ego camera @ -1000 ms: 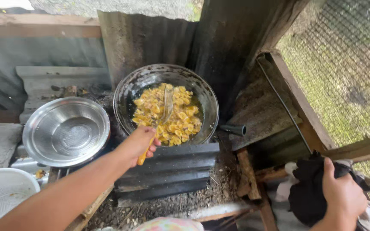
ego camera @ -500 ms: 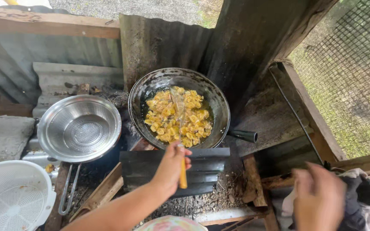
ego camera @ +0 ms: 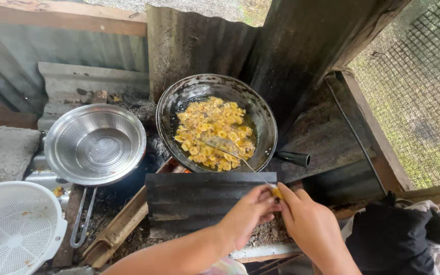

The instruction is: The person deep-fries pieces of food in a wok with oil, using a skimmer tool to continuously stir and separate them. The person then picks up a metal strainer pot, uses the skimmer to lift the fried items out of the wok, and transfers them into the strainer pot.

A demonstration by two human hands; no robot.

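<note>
both hands, left hand (ego camera: 248, 214) and right hand (ego camera: 306, 221), pinch the skimmer handle (ego camera: 276, 192); hot oil in the wok (ego camera: 179, 102) may splash if jerked.

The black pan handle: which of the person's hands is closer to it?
Right. The right hand is just below the pan handle, slightly to its right; the left hand sits further left, beside it.

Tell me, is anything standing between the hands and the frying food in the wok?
Yes. A dark corrugated metal sheet stands upright in front of the wok, between it and both hands. The left hand and right hand hold the yellow handle of a skimmer that reaches over the sheet into the food.
</note>
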